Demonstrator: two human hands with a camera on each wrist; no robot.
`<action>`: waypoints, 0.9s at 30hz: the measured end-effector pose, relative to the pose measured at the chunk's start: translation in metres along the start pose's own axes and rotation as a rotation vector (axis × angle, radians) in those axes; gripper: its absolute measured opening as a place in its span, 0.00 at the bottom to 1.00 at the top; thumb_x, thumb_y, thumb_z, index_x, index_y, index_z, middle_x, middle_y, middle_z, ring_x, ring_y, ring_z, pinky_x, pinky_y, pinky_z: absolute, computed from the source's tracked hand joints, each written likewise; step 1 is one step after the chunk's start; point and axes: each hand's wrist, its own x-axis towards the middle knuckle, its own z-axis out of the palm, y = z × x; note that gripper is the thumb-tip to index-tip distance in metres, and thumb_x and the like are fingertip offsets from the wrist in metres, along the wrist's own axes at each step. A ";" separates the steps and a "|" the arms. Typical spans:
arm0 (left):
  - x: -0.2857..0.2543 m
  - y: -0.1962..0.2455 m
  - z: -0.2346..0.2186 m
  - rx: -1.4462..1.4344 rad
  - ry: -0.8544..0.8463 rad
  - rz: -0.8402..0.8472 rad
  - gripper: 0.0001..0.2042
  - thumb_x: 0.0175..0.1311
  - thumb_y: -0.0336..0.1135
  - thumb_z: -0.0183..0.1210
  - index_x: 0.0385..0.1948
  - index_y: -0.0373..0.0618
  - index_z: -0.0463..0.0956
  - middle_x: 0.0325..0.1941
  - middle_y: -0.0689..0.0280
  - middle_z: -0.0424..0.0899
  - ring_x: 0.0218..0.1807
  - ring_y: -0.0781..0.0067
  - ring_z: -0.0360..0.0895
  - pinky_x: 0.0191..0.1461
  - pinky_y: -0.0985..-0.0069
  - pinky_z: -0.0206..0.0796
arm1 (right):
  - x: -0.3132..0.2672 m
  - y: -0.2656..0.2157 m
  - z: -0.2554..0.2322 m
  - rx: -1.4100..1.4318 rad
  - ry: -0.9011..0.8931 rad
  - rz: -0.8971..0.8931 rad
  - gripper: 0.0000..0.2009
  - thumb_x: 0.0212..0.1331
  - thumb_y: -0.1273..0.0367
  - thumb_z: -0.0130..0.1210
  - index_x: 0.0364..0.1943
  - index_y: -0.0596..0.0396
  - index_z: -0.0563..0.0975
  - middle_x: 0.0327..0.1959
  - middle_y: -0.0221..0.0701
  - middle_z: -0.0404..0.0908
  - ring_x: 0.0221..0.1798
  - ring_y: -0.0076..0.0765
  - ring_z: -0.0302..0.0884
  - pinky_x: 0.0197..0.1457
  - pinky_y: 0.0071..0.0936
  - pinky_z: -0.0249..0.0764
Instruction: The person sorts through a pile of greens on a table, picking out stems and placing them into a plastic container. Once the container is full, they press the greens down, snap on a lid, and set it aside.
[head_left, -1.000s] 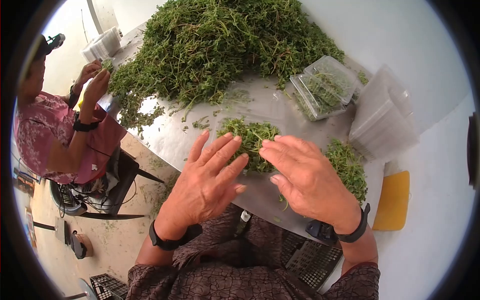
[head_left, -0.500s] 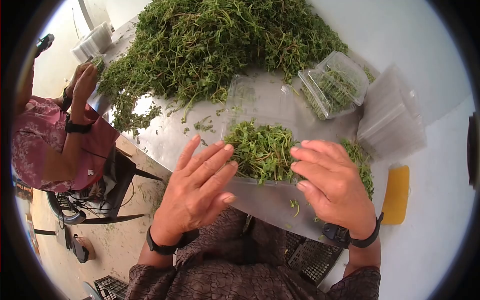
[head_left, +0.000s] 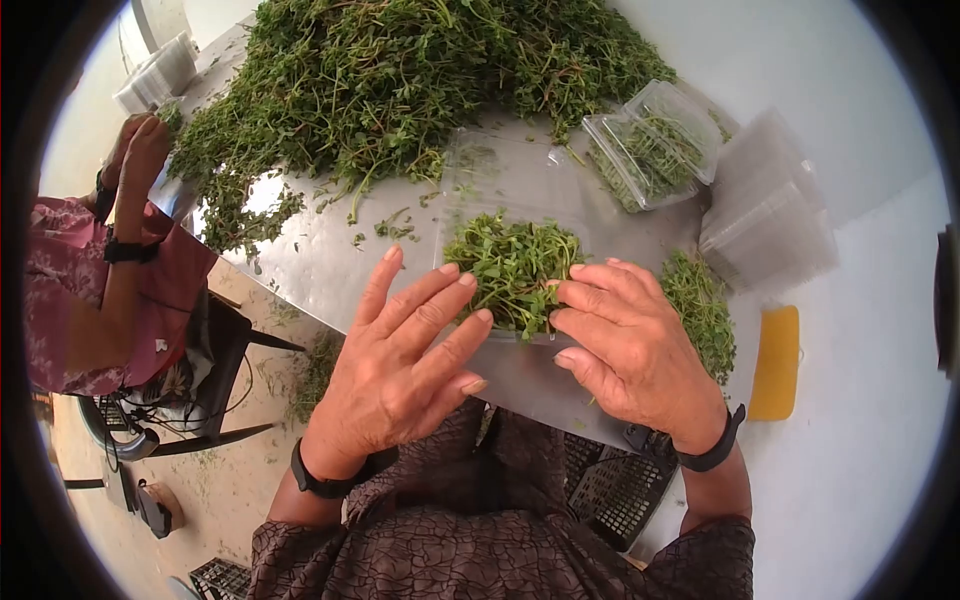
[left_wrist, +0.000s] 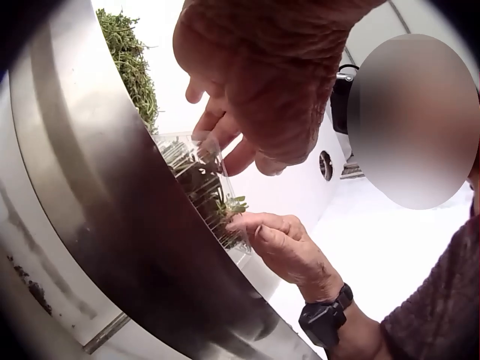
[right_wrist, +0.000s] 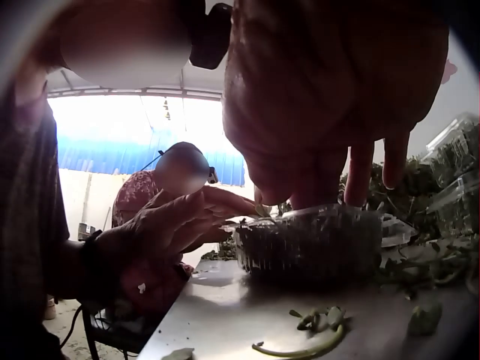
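Observation:
A clear plastic clamshell box (right_wrist: 315, 240) filled with leafy green stems (head_left: 515, 270) stands on the metal table, its lid (head_left: 510, 170) folded back. My left hand (head_left: 400, 365) has its fingers spread and nearly straight, with fingertips at the left edge of the greens. From the other side my right hand (head_left: 635, 350) touches the greens with its fingertips, the fingers slightly bent and the thumb apart from them. In the left wrist view, the right hand's fingertips overlap the box's end, where some leaves (left_wrist: 232, 204) stick out.
Behind the box rises a large heap of greens (head_left: 380, 90). To its right are a filled clear box (head_left: 650, 155), a stack of clear boxes (head_left: 770, 205) and a smaller pile of greens (head_left: 700, 315). Another person (head_left: 110, 270) works at the left. A yellow panel (head_left: 777, 365) stands right.
Both hands first lay over the greens, then drew apart to the box's sides. Now the right hand has come back in against the greens. The head view has shifted slightly.

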 end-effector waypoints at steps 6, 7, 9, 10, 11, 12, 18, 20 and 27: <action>0.014 0.010 0.007 -0.060 -0.026 0.086 0.21 0.57 0.43 0.62 0.51 0.44 0.78 0.59 0.57 0.77 0.66 0.53 0.70 0.76 0.41 0.44 | -0.012 -0.007 -0.015 -0.032 0.106 0.046 0.15 0.50 0.68 0.65 0.43 0.59 0.81 0.55 0.39 0.79 0.62 0.47 0.71 0.66 0.48 0.64; 0.017 0.011 0.011 -0.040 -0.040 0.081 0.21 0.57 0.43 0.62 0.51 0.42 0.78 0.57 0.57 0.78 0.65 0.54 0.71 0.76 0.41 0.44 | -0.017 -0.007 -0.019 -0.048 0.139 0.061 0.15 0.50 0.69 0.65 0.43 0.59 0.81 0.56 0.39 0.79 0.62 0.48 0.71 0.66 0.48 0.65; 0.021 0.012 0.016 -0.001 -0.042 0.084 0.20 0.58 0.42 0.60 0.48 0.38 0.78 0.52 0.56 0.79 0.63 0.54 0.73 0.76 0.42 0.44 | -0.029 -0.003 -0.027 -0.073 0.169 0.105 0.15 0.50 0.70 0.65 0.43 0.59 0.81 0.55 0.39 0.79 0.62 0.48 0.72 0.65 0.47 0.65; 0.023 0.013 0.018 -0.021 -0.039 0.106 0.20 0.58 0.42 0.60 0.48 0.38 0.78 0.52 0.56 0.79 0.63 0.54 0.73 0.76 0.42 0.44 | -0.036 0.000 -0.030 -0.084 0.201 0.124 0.15 0.50 0.70 0.64 0.44 0.59 0.81 0.55 0.39 0.80 0.61 0.48 0.73 0.64 0.47 0.66; 0.024 0.014 0.018 -0.001 -0.039 0.080 0.19 0.59 0.41 0.60 0.47 0.38 0.79 0.52 0.56 0.79 0.62 0.54 0.73 0.76 0.42 0.44 | -0.043 0.003 -0.034 -0.086 0.222 0.162 0.15 0.50 0.71 0.64 0.43 0.60 0.81 0.52 0.40 0.81 0.59 0.50 0.74 0.63 0.46 0.67; 0.025 0.015 0.018 0.022 -0.040 0.050 0.18 0.59 0.41 0.60 0.46 0.38 0.79 0.51 0.56 0.79 0.62 0.54 0.73 0.76 0.42 0.45 | -0.050 0.007 -0.037 -0.101 0.222 0.179 0.15 0.50 0.71 0.64 0.43 0.60 0.81 0.52 0.40 0.81 0.59 0.50 0.74 0.63 0.46 0.67; 0.015 0.012 0.014 0.012 0.040 0.012 0.21 0.71 0.48 0.49 0.46 0.38 0.80 0.56 0.55 0.78 0.64 0.51 0.72 0.76 0.45 0.46 | -0.085 0.020 -0.044 -0.114 0.191 0.451 0.14 0.52 0.72 0.61 0.43 0.62 0.81 0.49 0.44 0.83 0.56 0.52 0.76 0.61 0.42 0.69; 0.007 0.006 0.015 -0.016 0.153 -0.055 0.21 0.72 0.47 0.46 0.46 0.38 0.80 0.58 0.54 0.78 0.65 0.51 0.71 0.75 0.45 0.47 | -0.091 0.025 -0.038 -0.137 0.175 0.450 0.14 0.52 0.72 0.61 0.44 0.62 0.81 0.49 0.44 0.83 0.55 0.52 0.76 0.60 0.42 0.69; -0.018 -0.008 0.019 -0.146 0.397 -0.212 0.18 0.73 0.42 0.45 0.44 0.37 0.80 0.56 0.52 0.80 0.63 0.47 0.73 0.72 0.46 0.55 | -0.087 0.039 -0.024 -0.137 0.114 0.521 0.11 0.52 0.69 0.62 0.36 0.63 0.77 0.36 0.42 0.80 0.42 0.54 0.73 0.49 0.44 0.69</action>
